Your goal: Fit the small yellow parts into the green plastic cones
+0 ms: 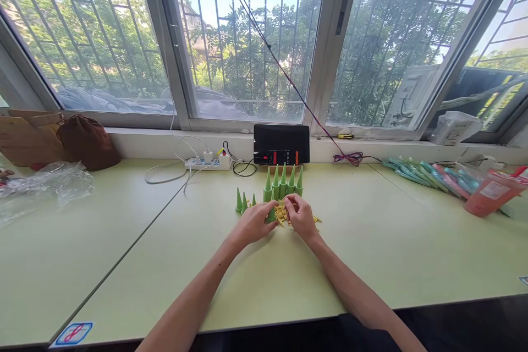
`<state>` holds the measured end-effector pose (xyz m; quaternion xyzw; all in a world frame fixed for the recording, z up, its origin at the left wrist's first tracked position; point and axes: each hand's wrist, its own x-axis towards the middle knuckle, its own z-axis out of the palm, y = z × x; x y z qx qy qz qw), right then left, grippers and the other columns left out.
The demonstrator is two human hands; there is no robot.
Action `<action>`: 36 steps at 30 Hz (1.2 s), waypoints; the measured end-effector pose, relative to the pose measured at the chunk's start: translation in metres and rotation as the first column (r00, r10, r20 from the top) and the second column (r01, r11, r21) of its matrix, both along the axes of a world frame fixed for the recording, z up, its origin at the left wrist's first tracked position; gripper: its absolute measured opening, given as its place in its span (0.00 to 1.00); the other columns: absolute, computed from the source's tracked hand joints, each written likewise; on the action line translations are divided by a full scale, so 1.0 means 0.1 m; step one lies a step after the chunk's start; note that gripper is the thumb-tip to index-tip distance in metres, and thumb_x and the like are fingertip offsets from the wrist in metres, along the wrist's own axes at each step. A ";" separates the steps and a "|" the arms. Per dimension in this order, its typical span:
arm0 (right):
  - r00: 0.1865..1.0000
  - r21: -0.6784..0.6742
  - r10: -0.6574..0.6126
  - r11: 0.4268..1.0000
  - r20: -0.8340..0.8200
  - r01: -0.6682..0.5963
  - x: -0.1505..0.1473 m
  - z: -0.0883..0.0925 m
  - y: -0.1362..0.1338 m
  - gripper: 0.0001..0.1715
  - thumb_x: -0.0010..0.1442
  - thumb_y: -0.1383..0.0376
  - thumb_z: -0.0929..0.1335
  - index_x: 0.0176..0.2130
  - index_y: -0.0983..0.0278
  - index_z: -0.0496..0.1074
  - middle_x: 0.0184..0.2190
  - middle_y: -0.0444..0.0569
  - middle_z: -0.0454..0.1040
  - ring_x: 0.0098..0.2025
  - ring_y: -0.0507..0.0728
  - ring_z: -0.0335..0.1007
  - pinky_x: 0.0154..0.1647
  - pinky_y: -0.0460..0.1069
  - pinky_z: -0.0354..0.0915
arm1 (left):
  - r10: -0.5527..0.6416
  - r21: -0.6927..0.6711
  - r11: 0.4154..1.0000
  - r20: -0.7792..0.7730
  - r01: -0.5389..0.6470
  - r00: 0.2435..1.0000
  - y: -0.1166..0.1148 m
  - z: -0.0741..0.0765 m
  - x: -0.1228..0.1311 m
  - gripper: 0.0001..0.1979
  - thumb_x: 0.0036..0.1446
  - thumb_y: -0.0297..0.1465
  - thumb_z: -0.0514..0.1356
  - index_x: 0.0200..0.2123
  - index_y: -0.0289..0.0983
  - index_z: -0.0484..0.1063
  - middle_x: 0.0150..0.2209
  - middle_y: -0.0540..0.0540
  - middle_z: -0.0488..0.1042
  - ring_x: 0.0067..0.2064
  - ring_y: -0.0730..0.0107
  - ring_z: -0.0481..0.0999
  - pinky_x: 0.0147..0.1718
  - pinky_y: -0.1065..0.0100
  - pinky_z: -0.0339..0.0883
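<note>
My left hand (258, 221) is closed around a pointed green cone (271, 212) standing near the middle of the table. Close beside it, my right hand (301, 216) has its thumb and fingertips pinched together; whatever is between them is too small to make out. Below and between both hands lies a pile of small yellow pieces (282, 214). Right behind the hands, several green cones on cylindrical bases (282, 182) stand upright in a group. A few more green cones (239, 202) stand left of my left hand, partly hidden by it.
Behind the cones a black tablet (281, 137) leans by the wall, with a phone before it. A power strip (220, 163) with cables lies to the left. At right are a red cup (493, 193) and wrapped coloured items (429, 176); plastic wrap (58, 182) lies far left.
</note>
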<state>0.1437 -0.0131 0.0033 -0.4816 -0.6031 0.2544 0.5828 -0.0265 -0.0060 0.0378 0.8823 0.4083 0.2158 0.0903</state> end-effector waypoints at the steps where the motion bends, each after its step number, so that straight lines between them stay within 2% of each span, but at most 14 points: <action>1: 1.000 0.002 -0.001 1.000 0.001 0.001 0.00 0.00 0.00 0.17 0.62 0.52 0.62 0.35 0.62 0.69 0.26 0.47 0.71 0.24 0.54 0.66 0.24 0.47 0.63 | 0.009 0.003 1.000 0.012 -0.009 1.000 0.00 0.00 0.00 0.21 0.56 0.35 0.58 0.53 0.42 0.66 0.40 0.46 0.76 0.36 0.62 0.76 0.33 0.67 0.64; 5: 1.000 0.011 0.008 1.000 -0.007 -0.008 0.00 -0.01 0.00 0.16 0.62 0.53 0.62 0.35 0.63 0.69 0.26 0.46 0.70 0.24 0.54 0.65 0.23 0.46 0.62 | 0.019 0.023 1.000 0.072 -0.020 0.997 0.02 -0.01 0.00 0.21 0.57 0.33 0.56 0.54 0.41 0.64 0.46 0.43 0.75 0.41 0.61 0.76 0.37 0.65 0.67; 13: 1.000 0.016 0.027 1.000 -0.008 -0.026 0.00 -0.02 0.01 0.15 0.62 0.54 0.63 0.35 0.63 0.68 0.24 0.44 0.68 0.21 0.51 0.61 0.21 0.46 0.60 | 0.046 0.057 0.997 0.124 -0.053 0.991 0.04 -0.02 -0.01 0.21 0.58 0.32 0.54 0.55 0.40 0.63 0.49 0.43 0.73 0.44 0.60 0.75 0.42 0.62 0.68; 22: 1.000 0.021 0.030 0.999 -0.002 -0.029 0.00 0.00 0.00 0.15 0.61 0.54 0.64 0.33 0.63 0.69 0.24 0.45 0.69 0.23 0.53 0.64 0.22 0.46 0.61 | 0.070 0.074 0.994 0.120 -0.079 0.990 0.03 -0.02 0.00 0.19 0.58 0.32 0.54 0.54 0.41 0.64 0.48 0.44 0.73 0.42 0.61 0.75 0.41 0.64 0.68; 36: 1.000 0.014 0.020 1.000 0.010 -0.021 -0.01 -0.02 0.01 0.14 0.59 0.55 0.64 0.30 0.63 0.68 0.22 0.44 0.69 0.21 0.52 0.62 0.21 0.46 0.59 | 0.077 0.080 0.993 0.131 -0.088 0.988 0.03 -0.01 0.01 0.18 0.58 0.33 0.55 0.52 0.41 0.66 0.46 0.44 0.73 0.40 0.62 0.75 0.38 0.65 0.68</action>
